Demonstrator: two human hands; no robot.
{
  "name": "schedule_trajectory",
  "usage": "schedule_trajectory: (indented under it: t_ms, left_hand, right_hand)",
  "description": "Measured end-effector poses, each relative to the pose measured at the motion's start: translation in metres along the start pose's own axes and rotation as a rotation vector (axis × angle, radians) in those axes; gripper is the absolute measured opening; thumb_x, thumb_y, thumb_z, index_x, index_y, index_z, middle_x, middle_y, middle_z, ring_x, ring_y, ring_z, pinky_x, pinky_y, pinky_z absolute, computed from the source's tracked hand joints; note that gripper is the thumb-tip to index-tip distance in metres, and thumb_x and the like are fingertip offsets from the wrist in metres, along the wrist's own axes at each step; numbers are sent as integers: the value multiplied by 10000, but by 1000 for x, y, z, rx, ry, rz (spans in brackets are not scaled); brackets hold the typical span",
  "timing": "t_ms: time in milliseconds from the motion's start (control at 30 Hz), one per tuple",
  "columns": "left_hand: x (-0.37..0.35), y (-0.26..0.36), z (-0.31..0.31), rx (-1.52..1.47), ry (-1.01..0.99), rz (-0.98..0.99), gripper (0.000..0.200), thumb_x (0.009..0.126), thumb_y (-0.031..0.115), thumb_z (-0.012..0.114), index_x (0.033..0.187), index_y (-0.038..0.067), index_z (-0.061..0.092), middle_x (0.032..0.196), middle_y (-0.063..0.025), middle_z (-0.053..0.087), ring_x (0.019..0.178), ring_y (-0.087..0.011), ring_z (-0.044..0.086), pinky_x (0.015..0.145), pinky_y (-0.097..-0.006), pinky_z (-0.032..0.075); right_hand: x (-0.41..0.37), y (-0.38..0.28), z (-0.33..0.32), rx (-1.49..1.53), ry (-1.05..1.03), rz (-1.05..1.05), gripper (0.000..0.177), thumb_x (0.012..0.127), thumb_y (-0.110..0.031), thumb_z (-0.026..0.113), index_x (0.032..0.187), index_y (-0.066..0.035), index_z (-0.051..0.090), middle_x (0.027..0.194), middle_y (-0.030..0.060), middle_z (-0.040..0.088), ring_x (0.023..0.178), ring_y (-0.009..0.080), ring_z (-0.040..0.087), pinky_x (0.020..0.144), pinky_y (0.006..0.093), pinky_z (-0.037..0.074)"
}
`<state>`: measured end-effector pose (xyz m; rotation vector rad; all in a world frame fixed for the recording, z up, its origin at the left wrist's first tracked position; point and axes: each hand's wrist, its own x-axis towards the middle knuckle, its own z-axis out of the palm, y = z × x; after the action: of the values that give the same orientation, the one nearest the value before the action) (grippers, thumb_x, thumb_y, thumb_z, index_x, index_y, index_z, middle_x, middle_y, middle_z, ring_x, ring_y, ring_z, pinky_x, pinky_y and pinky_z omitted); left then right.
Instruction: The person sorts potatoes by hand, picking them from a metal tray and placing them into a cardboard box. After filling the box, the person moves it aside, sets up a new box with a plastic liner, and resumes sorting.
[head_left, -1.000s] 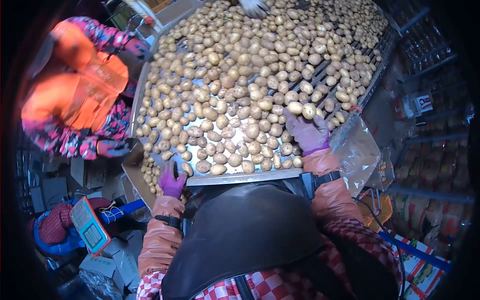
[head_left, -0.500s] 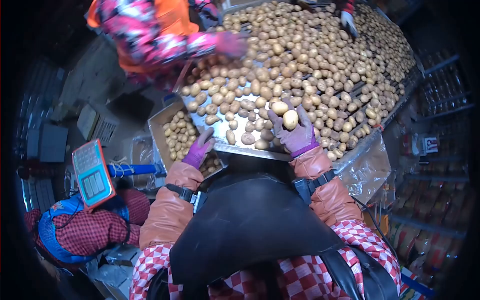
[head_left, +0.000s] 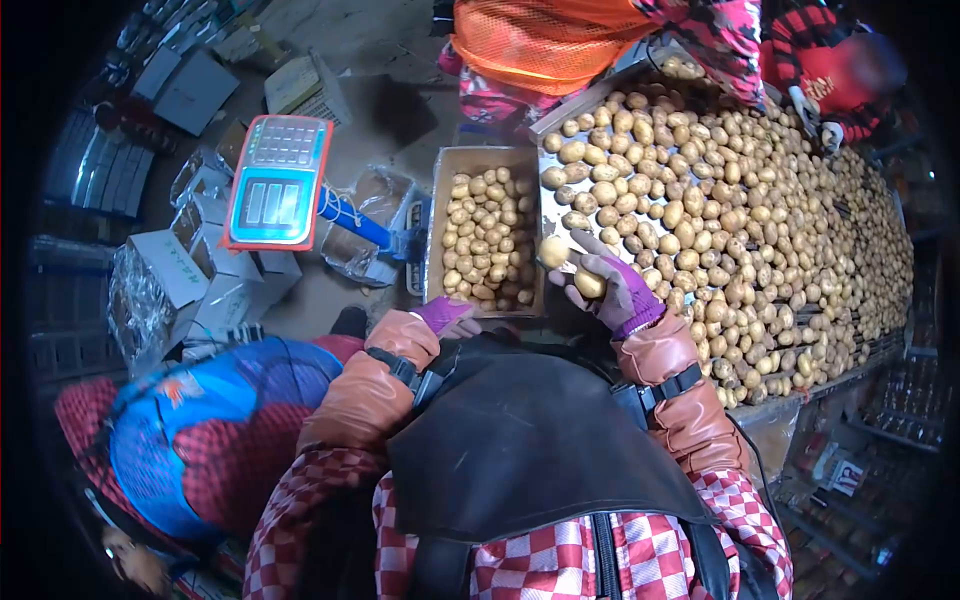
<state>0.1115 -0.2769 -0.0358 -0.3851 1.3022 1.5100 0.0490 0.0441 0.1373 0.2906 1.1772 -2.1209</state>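
My right hand (head_left: 617, 292), in a grey and purple glove, is closed around potatoes at the near left corner of the sorting table (head_left: 551, 205). One potato (head_left: 589, 284) lies in the palm, and a second potato (head_left: 554, 252) shows at the fingertips. My left hand (head_left: 449, 318), gloved alike, is at the near left edge of a cardboard box (head_left: 437, 225), fingers stretched out with nothing in them. Inside the box lies a heap of potatoes (head_left: 487, 235). Many more loose potatoes (head_left: 745, 235) cover the table to the right.
A scale display (head_left: 275, 185) on a blue post stands left of the box. A person in an orange vest (head_left: 545, 45) is at the table's far side, another person (head_left: 825, 75) farther right. A person in a blue vest (head_left: 215, 425) is at my left. Cartons (head_left: 180, 265) stand beyond.
The view has swung left, bringing the box nearer the middle. My right hand has moved toward the box with its potatoes. My left hand has drawn back to the box's near edge.
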Motion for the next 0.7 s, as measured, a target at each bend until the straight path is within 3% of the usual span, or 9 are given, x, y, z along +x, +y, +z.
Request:
schedule_trajectory:
  t_ms: [33, 133, 167, 367, 467, 500, 533, 600, 700]
  left_hand:
    - [3, -19, -13, -27, 40, -27, 523, 944, 447, 500, 1328, 92, 517, 1169, -144, 646, 995, -232, 627, 893, -347, 457]
    - [10, -62, -42, -108, 136, -87, 567, 934, 493, 485, 1336, 93, 506, 1172, -157, 643, 1001, -265, 627, 896, -380, 459]
    - [14, -73, -49, -126, 153, -100, 582, 930, 508, 480, 1339, 94, 502, 1173, -162, 642, 1002, -276, 627, 896, -391, 459]
    - [31, -102, -67, -152, 153, -110, 636, 924, 557, 458, 1357, 92, 469, 1168, -183, 642, 995, -316, 639, 865, -426, 484]
    - [52, -103, -75, -146, 82, -62, 616, 922, 543, 475, 1324, 77, 500, 1136, -186, 656, 975, -325, 652, 805, -405, 514]
    - [59, -103, -76, -159, 65, -53, 607, 921, 538, 479, 1309, 72, 516, 1121, -187, 663, 968, -329, 656, 784, -397, 523]
    - [62, -96, -70, -111, 134, -65, 598, 921, 531, 486, 1293, 66, 530, 1105, -190, 668, 965, -340, 655, 775, -396, 528]
    - [66, -82, -53, -12, 275, -92, 579, 919, 516, 498, 1262, 53, 558, 1072, -198, 679, 959, -363, 655, 758, -394, 537]
    - [66, -72, -46, -47, 338, -84, 547, 917, 502, 511, 1197, 41, 602, 1027, -196, 692, 927, -358, 665, 773, -392, 533]
  right_hand:
    - [3, 1, 9, -12, 67, 8, 528, 951, -266, 526, 1419, -76, 372, 1180, 107, 586, 1008, 211, 629, 653, 226, 520]
    - [6, 14, -17, -54, 48, 47, 476, 971, -297, 495, 1381, -67, 418, 1083, 91, 614, 853, 177, 625, 542, 212, 472]
    - [9, 26, -32, 24, 112, 51, 456, 976, -344, 483, 1324, -50, 468, 987, 71, 625, 723, 148, 583, 475, 221, 432]
    - [-6, 35, -73, 236, 296, 37, 419, 946, -392, 540, 1207, -65, 528, 805, 19, 577, 548, 118, 509, 401, 207, 354]
    - [-12, 37, -96, 448, 199, -63, 411, 937, -377, 567, 1232, -93, 528, 988, 57, 621, 804, 183, 619, 491, 242, 503]
    - [-22, 32, -91, 543, 259, -78, 418, 928, -319, 586, 1274, -99, 505, 1142, 90, 603, 1022, 253, 605, 660, 308, 579]
    - [-30, 28, -87, 555, 169, -113, 492, 910, -235, 594, 1348, -61, 455, 1286, 109, 528, 1118, 284, 558, 810, 343, 565]
    - [-40, 22, -76, 594, 245, -154, 481, 908, -191, 596, 1352, -78, 452, 1251, 125, 555, 1096, 326, 579, 845, 416, 562]
    - [-45, 30, -90, 494, 268, -182, 450, 922, -172, 584, 1345, -72, 468, 1213, 134, 576, 1079, 311, 589, 845, 381, 563]
